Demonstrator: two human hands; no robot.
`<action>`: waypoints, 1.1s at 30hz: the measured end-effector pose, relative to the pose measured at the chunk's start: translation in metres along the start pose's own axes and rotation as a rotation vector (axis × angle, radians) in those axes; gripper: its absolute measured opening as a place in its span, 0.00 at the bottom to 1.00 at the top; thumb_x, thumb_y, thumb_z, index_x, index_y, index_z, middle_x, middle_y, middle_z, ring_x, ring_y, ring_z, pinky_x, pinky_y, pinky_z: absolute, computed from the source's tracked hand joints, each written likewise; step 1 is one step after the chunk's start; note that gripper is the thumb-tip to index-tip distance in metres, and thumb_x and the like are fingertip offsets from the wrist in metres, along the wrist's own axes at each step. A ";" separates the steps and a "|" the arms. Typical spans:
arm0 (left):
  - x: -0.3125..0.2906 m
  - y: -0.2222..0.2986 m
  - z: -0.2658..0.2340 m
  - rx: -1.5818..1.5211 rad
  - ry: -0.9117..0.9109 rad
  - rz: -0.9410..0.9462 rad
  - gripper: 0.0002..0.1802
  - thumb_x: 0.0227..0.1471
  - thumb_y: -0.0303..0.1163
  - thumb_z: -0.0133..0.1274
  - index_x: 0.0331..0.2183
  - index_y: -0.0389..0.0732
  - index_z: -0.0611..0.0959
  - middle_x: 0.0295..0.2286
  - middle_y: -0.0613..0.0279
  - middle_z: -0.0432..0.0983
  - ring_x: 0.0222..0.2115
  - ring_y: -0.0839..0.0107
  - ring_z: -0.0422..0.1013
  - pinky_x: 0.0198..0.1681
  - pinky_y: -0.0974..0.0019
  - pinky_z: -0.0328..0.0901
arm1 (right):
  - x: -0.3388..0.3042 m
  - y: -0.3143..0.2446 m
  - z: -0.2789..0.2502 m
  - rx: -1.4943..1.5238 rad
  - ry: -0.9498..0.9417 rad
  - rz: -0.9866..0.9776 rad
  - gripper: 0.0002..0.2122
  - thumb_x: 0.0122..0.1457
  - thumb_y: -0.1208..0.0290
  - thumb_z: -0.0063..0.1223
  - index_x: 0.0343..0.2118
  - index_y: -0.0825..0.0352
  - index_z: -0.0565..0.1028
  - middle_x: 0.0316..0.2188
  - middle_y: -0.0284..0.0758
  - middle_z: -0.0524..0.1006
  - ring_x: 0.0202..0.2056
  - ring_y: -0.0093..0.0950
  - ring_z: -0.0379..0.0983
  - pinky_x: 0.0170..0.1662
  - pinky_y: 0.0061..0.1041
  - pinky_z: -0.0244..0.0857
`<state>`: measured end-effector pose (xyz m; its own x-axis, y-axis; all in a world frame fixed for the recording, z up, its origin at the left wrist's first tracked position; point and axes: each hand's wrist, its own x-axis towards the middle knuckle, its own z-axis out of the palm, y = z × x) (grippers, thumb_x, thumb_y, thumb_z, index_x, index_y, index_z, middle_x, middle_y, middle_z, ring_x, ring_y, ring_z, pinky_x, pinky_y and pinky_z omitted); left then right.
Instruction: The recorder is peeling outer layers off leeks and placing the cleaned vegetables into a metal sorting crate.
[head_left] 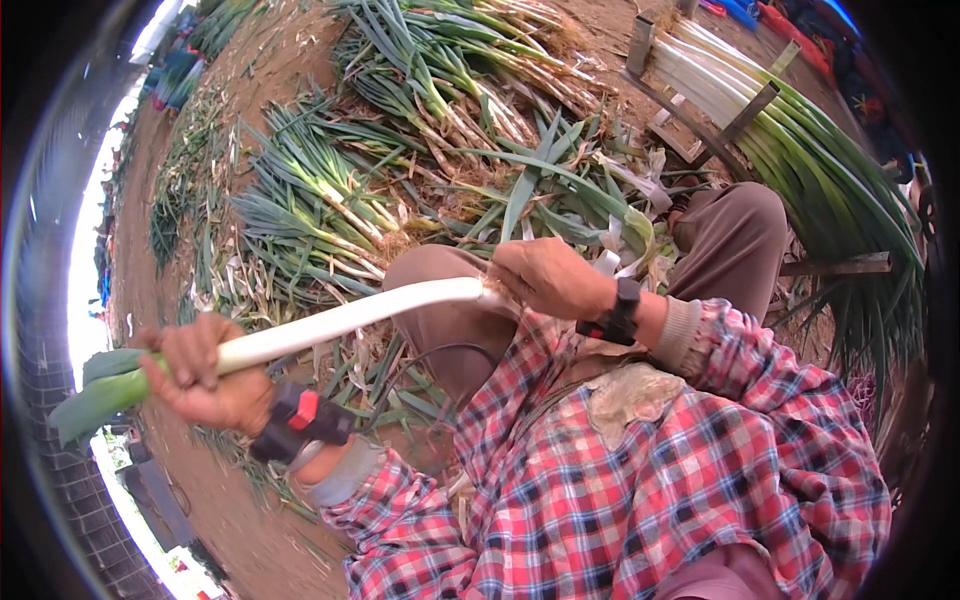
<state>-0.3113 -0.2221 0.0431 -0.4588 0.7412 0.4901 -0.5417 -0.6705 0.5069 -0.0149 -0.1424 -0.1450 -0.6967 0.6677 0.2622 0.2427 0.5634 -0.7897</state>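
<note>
A long leek [340, 315] with a clean white stalk stretches across in front of my body. My left hand [215, 375] wraps round it where the stalk turns into green leaves, at the left. At the other end, my right hand [550, 280] is closed by the root end, above my thigh. Its fingertips are bunched at the roots, and anything else in them is hidden. Both wrists carry dark bands. Beyond my knees, unpeeled leeks [330, 195] with brown roots lie in heaps on the ground.
To the right, a rack [735, 125] of metal or wooden bars holds a bundle of cleaned leeks [800, 130], their green tops hanging down. Stripped leaves [560, 190] litter the ground around my legs. Bare brown soil [265, 500] shows at the lower left, beside dark netting [75, 500].
</note>
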 end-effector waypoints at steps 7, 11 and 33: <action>0.007 0.012 -0.021 0.228 0.251 0.067 0.16 0.58 0.28 0.47 0.18 0.47 0.66 0.10 0.78 0.55 0.10 0.83 0.52 0.20 0.74 0.55 | -0.006 -0.004 -0.048 0.767 -0.035 0.315 0.26 0.55 0.74 0.57 0.58 0.65 0.63 0.35 0.29 0.73 0.29 0.18 0.67 0.32 0.25 0.63; 0.004 0.003 -0.012 0.133 0.208 0.145 0.08 0.60 0.29 0.45 0.27 0.41 0.69 0.12 0.78 0.56 0.10 0.84 0.53 0.20 0.74 0.56 | 0.006 -0.015 -0.022 0.907 0.048 0.267 0.22 0.55 0.73 0.56 0.54 0.69 0.66 0.34 0.30 0.74 0.28 0.14 0.63 0.30 0.18 0.58; 0.039 -0.030 0.053 0.391 0.173 0.031 0.18 0.60 0.34 0.47 0.18 0.51 0.64 0.11 0.77 0.53 0.11 0.83 0.49 0.18 0.73 0.49 | -0.040 0.046 -0.117 -0.476 -0.117 0.294 0.25 0.50 0.66 0.57 0.52 0.65 0.67 0.42 0.46 0.74 0.44 0.47 0.71 0.45 0.40 0.65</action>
<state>-0.2757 -0.1742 0.0845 -0.5998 0.6928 0.4003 -0.2335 -0.6301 0.7406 0.1032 -0.0862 -0.1265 -0.6172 0.7867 -0.0155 0.6963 0.5369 -0.4763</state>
